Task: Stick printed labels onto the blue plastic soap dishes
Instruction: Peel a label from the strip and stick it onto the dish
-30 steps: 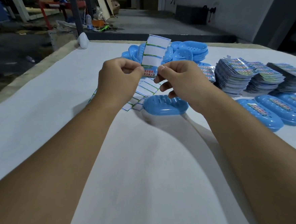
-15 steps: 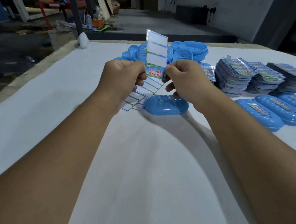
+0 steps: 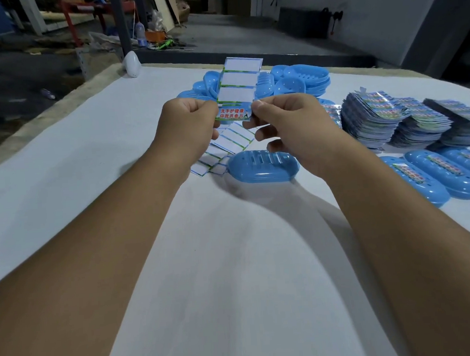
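Above a white-covered counter [image 3: 61, 173], a person's left hand [image 3: 188, 128] and right hand [image 3: 291, 129] each keep a pinching grip on opposite ends of a printed label [image 3: 232, 114] on its upright backing strip [image 3: 238, 80], directly above an unlabelled blue soap dish [image 3: 261, 169]; labelled dishes [image 3: 434, 175] lie to the right.

White cloth [image 3: 61, 173] covers the table. White rounded object [image 3: 132, 64] sits at its far left corner. Beyond: grey concrete floor [image 3: 246, 35], dark post [image 3: 120, 21], plastic bottle [image 3: 140, 31], orange item [image 3: 155, 36], red metal frame [image 3: 83, 10], dark cabinet [image 3: 305, 22] against the wall.
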{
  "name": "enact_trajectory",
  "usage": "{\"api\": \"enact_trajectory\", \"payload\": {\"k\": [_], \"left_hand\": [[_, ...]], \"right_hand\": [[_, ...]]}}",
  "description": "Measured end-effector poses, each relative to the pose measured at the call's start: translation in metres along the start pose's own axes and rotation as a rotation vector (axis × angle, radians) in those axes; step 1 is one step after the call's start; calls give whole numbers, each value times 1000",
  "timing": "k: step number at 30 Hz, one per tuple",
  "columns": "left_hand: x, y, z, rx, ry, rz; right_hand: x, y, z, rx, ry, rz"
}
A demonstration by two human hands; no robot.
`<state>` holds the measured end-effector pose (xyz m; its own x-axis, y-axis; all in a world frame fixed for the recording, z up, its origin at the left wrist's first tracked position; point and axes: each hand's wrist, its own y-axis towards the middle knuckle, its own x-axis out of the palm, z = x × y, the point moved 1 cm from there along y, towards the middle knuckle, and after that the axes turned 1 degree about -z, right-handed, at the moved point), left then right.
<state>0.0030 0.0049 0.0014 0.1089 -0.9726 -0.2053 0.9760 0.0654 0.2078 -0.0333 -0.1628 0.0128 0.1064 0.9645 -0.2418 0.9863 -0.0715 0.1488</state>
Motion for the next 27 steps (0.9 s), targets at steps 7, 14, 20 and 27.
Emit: {"api": "enact_trajectory", "payload": {"k": [7, 14, 20, 27], "left_hand": [[-1, -1, -1, 17, 42, 18], [-1, -2, -2, 27, 79, 25], [-1, -9, 7, 242, 152, 94], [2, -19, 12, 320, 195, -18]], "right_hand": [[1, -3, -2, 6, 40, -36], [1, -4, -1, -25, -12, -38], [2, -3, 0, -45, -40, -15], [3, -2, 2, -86, -111, -5]]}}
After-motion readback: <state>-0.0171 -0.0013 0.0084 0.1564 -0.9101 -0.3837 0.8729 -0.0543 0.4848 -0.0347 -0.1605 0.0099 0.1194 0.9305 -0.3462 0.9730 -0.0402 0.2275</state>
